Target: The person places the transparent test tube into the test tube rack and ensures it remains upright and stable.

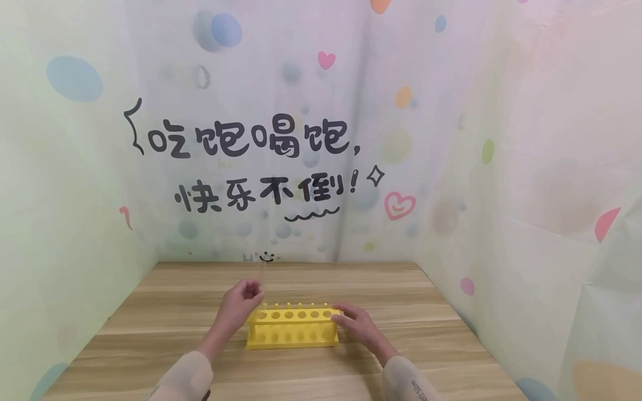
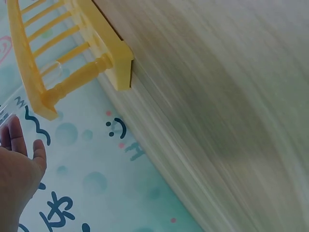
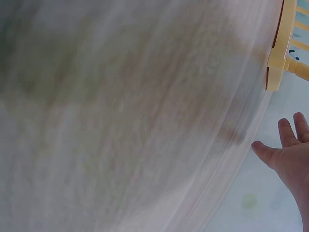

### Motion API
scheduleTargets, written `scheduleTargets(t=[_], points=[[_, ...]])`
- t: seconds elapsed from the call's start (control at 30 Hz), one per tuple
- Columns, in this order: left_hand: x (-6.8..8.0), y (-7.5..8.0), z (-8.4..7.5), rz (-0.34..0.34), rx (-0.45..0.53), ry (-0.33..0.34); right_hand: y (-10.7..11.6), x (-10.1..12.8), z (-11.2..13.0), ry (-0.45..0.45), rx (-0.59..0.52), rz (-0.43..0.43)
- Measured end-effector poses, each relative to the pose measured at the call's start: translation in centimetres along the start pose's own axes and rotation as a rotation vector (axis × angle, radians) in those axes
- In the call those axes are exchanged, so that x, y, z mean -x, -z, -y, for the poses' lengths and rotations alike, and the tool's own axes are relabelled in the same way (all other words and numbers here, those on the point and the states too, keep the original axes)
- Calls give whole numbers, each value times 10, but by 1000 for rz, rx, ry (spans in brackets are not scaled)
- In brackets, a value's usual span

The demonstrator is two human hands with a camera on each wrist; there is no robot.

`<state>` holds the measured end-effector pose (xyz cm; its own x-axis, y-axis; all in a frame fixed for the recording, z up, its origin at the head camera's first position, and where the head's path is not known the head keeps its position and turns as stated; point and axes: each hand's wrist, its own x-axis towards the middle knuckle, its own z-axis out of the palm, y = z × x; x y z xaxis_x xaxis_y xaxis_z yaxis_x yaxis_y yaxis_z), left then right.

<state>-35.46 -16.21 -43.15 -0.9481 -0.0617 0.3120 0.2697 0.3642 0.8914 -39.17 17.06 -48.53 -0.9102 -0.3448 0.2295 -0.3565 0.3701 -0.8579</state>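
Note:
A yellow test tube rack (image 1: 301, 321) with a row of round holes stands upright on the wooden table. At its left end my left hand (image 1: 242, 299) pinches a clear test tube (image 1: 262, 273), whose upper part rises above the fingers. The left wrist view shows the rounded lower end of the test tube (image 2: 56, 71) between the rack's upper plate and its base (image 2: 108, 36). My right hand (image 1: 358, 324) is at the rack's right end, fingertips right at the upper plate. Its fingers (image 3: 287, 131) look extended and hold nothing in the right wrist view.
Short yellow pegs (image 1: 288, 306) stand along the rack's back edge. The wooden table (image 1: 371, 278) runs back to a patterned sheet (image 1: 281, 234) with dark lettering. Similar sheets close in the left side (image 1: 100, 223) and right side (image 1: 481, 234).

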Motion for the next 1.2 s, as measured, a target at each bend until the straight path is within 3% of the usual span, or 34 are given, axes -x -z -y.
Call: scheduleTargets(t=[0.77, 1.2], points=[[8, -7, 20, 17, -108, 10, 1, -1, -3, -10, -2, 17], [11, -5, 26, 26, -100, -11, 0, -2, -3, -15, -1, 18]])
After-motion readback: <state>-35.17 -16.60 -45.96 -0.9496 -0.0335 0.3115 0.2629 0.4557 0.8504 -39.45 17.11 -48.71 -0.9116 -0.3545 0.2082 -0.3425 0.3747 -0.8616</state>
